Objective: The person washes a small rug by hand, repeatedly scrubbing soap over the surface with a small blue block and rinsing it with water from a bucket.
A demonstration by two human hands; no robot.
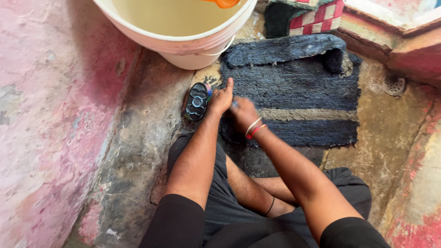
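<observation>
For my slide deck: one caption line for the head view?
Both hands press a dark blue mat on wet floor, brush and bucket alongside.

Head view, steeply down, close in

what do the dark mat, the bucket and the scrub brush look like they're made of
Dark mat: thick woven yarn or rag fibre, nubbly and matte, with a pale stripe; it looks damp.
Bucket: smooth cream plastic, slightly glossy, with a moulded rim.
Scrub brush: black moulded plastic back, shiny, with coloured bristles just showing at its edge.

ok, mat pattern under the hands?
Dark blue-black mat with one pale tan stripe across it; seen in the head view.
</observation>
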